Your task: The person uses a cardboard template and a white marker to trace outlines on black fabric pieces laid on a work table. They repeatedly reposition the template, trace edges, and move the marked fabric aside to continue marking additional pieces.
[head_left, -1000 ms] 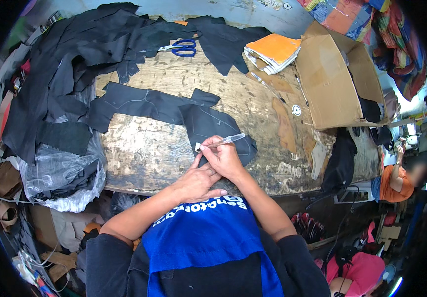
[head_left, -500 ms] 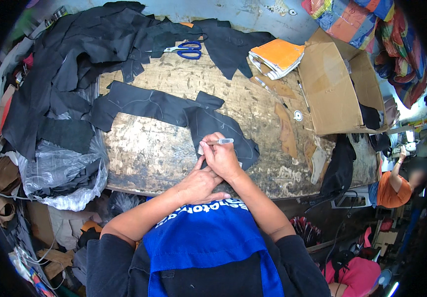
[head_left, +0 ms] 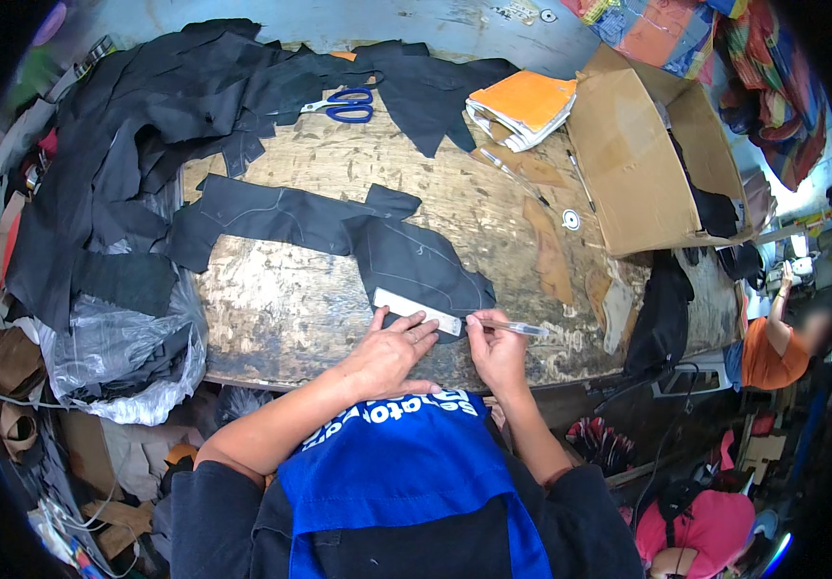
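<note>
My left hand (head_left: 392, 355) lies with its fingers stretched out over a short white ruler (head_left: 420, 311), pressing it onto a black piece of leather-like material (head_left: 416, 253). Pale curved lines run across that black piece. At the ruler's right end, my right hand (head_left: 499, 357) pinches a clear-barrelled pen (head_left: 517, 328), its shaft pointing right. The pen's tip is hidden by my fingers or too small to make out. Another black strip (head_left: 276, 214) with pale lines extends to the left and meets the marked piece.
Blue-handled scissors (head_left: 348, 104) lie at the back of the worn wooden table (head_left: 271, 299). Black scraps (head_left: 146, 106) pile up at left above a plastic bag (head_left: 136, 376). An open cardboard box (head_left: 628, 154) stands at right, near tan templates (head_left: 549, 253) and folded orange-white cloth (head_left: 529, 101).
My right hand has moved right and nearer with the pen. The hands were close together and are now apart, and the ruler shows fully. The whole view has shifted slightly.
</note>
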### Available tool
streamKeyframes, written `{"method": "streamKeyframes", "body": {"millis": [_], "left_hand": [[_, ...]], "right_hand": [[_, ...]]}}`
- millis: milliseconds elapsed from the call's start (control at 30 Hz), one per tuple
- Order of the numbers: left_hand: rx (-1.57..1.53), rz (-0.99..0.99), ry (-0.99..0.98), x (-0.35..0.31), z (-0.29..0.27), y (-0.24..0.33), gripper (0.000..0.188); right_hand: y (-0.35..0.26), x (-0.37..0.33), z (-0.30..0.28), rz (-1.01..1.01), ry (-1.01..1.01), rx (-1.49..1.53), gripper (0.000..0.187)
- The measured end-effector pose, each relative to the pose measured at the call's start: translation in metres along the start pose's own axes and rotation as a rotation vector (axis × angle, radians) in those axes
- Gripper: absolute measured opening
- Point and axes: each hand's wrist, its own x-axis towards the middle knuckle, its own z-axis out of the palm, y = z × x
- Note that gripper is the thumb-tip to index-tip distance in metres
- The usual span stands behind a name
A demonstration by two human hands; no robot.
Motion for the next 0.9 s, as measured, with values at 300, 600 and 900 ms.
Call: {"method": "streamKeyframes", "body": {"millis": [300,600,900], "left_hand": [[-0.005,-0.009,-0.066,0.006,-0.013,0.0,0.076],[-0.664,-0.135,0.01,0.027,-0.041,-0.053,0.059],[-1.324,-0.401,-0.088,0.034,-0.049,-0.083,0.073]], "right_hand": [[-0.002,-0.008,-0.003,-0.404,0.049,-0.234,0.007],[-0.011,0.005,0.027,-0.326,-0.189,0.043,0.01],[-0.026,0.029,0.069,-0.541,-0.212,0.029,0.013]]}}
